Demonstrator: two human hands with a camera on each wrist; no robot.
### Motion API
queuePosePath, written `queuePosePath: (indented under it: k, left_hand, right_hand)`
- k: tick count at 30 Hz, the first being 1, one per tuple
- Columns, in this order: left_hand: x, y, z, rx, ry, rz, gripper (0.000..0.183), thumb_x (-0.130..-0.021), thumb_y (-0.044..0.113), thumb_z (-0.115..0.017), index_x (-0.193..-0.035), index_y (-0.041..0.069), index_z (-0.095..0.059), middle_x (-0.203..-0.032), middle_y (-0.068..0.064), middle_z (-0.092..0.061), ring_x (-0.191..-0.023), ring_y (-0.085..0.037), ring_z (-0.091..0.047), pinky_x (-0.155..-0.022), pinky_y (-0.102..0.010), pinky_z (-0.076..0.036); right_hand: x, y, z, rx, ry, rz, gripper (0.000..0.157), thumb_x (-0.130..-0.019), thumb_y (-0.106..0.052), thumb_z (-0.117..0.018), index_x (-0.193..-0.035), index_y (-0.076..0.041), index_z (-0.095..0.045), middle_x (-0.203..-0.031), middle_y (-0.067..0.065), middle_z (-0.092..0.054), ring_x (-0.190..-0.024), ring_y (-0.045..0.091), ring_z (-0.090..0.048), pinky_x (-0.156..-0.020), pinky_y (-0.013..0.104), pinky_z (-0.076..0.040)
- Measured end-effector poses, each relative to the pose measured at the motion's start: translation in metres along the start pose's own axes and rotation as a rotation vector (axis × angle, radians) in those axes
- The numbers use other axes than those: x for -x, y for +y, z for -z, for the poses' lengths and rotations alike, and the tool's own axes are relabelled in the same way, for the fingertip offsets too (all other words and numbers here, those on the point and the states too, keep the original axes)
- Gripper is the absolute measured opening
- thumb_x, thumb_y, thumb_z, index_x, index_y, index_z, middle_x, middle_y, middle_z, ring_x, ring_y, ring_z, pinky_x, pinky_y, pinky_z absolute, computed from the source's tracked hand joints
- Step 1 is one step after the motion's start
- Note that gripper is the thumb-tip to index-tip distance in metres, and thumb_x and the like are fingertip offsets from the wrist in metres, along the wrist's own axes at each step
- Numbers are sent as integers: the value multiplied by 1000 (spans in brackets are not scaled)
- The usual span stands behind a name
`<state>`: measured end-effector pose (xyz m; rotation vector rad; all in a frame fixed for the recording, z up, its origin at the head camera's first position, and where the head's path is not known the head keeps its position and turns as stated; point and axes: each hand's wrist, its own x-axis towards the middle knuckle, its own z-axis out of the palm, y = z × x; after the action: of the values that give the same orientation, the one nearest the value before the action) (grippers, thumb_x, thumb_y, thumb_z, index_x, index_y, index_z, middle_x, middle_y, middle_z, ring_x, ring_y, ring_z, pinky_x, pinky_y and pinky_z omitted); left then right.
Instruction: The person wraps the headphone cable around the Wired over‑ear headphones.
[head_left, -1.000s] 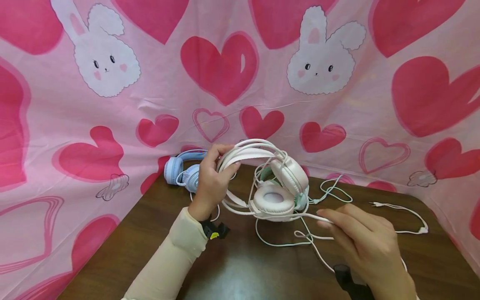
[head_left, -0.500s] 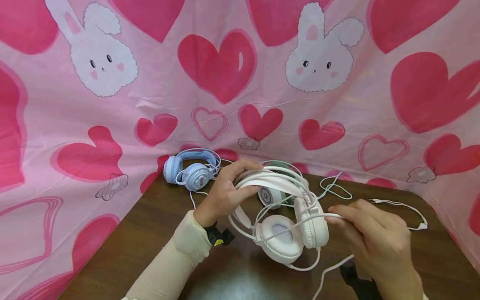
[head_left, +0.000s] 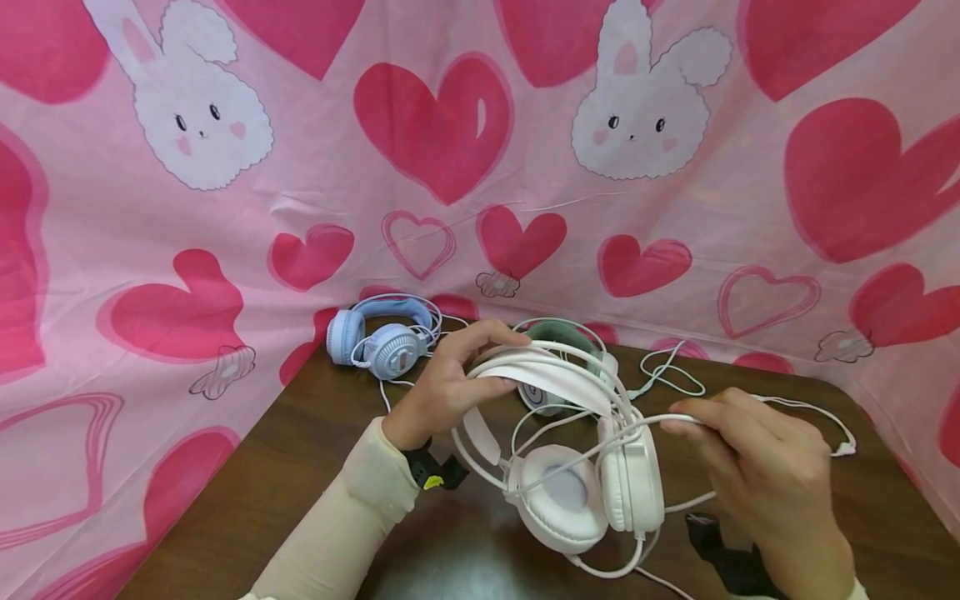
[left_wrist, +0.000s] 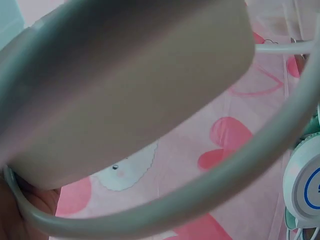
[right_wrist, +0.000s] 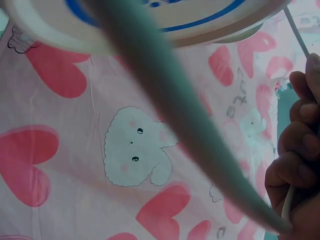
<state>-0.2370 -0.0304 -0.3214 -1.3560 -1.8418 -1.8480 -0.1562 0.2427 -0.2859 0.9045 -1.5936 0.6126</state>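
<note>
My left hand (head_left: pixel 450 383) grips the headband of the white headphones (head_left: pixel 633 475), thumb below and fingers over the top. The ear cups hang tilted toward the lower right, above the table. My right hand (head_left: pixel 772 467) pinches the white cable (head_left: pixel 652 421), which runs across the front of the headphones from the left cup. In the right wrist view, curled fingers (right_wrist: pixel 300 135) hold that cable, and an ear cup (right_wrist: pixel 215 25) with a blue ring fills the top. Up close in the left wrist view is the headband (left_wrist: pixel 140 100), with part of my hand at lower left.
Blue headphones (head_left: pixel 393 350) lie at the back left of the brown table (head_left: pixel 300 500). Green and white headphones (head_left: pixel 562 333) stand behind the held pair, partly hidden, with a pale green cable (head_left: pixel 667 375) beside them. A white cable end (head_left: pixel 843 448) lies at the right.
The left hand has brought the white headphones down and to the right, baring the blue and green pairs behind. The right hand, still pinching the cable, has shifted slightly right.
</note>
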Motion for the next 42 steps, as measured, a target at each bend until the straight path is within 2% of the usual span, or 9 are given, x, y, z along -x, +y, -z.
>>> queuePosePath:
  k: [7,13,19,21,25,29,36,39,42]
  left_hand:
    - [2,2,6,-2,35,-7,36,-80,0,-59,-116,-4,-60,-112,-14,-61,-102,-30,-58,-89,-39,-48]
    - [2,2,8,55,43,-30,37,-78,1,-56,-114,-6,-60,-112,-15,-61,-101,-31,-57,-86,-37,-48]
    - [0,2,8,131,16,-76,46,-77,4,-53,-117,22,-67,-109,-10,-61,-99,-29,-56,-84,-36,-47]
    - [0,3,8,157,7,-88,49,-78,5,-53,-119,29,-65,-106,-8,-61,-95,-27,-56,-81,-35,-47]
    - [-1,3,7,229,-22,-106,49,-78,6,-49,-120,25,-64,-95,-7,-58,-70,-22,-53,-60,-31,-46]
    - [-2,2,5,306,-48,-100,51,-76,4,-44,-121,21,-61,-88,-6,-57,-51,-22,-43,-40,-32,-35]
    - [-2,-3,-2,395,-30,-84,47,-77,5,-41,-121,12,-57,-78,-10,-52,-47,-26,-38,-37,-33,-32]
    - [-3,-6,-6,476,-18,-72,46,-78,5,-40,-121,10,-55,-77,-10,-48,-47,-23,-35,-37,-32,-29]
    - [-4,-11,-11,591,-9,-62,40,-84,8,-43,-122,12,-54,-78,-7,-46,-50,-16,-32,-38,-30,-26]
  right_hand:
    - [-3,0,3,-2,12,-8,43,-90,-37,-67,-67,0,-67,-53,-1,-46,-45,5,-28,-48,15,-19]
    - [-2,1,3,-19,3,-11,41,-90,-35,-67,-69,0,-68,-53,-2,-45,-46,4,-27,-49,14,-18]
    - [2,6,5,-36,-31,-24,41,-91,-35,-66,-72,1,-70,-55,-1,-48,-47,4,-31,-48,15,-19]
    - [4,7,6,-51,-57,-36,41,-92,-35,-64,-74,2,-70,-57,-1,-49,-49,4,-33,-48,15,-20]
    - [5,11,8,-82,-106,-73,45,-95,-37,-59,-78,3,-69,-59,-3,-47,-51,2,-32,-50,14,-21]
    - [8,17,5,-148,-139,-131,47,-96,-36,-57,-78,6,-68,-61,-3,-48,-54,1,-34,-51,13,-22]
    - [30,36,-2,-234,-219,-265,45,-96,-36,-56,-84,5,-69,-71,-1,-59,-66,-1,-47,-60,12,-34]
    - [37,40,-8,-269,-246,-319,41,-98,-33,-55,-88,4,-70,-78,0,-64,-71,0,-52,-64,12,-39]
    - [40,42,-17,-348,-237,-326,40,-100,-29,-53,-89,7,-67,-82,0,-65,-75,1,-55,-68,13,-42]
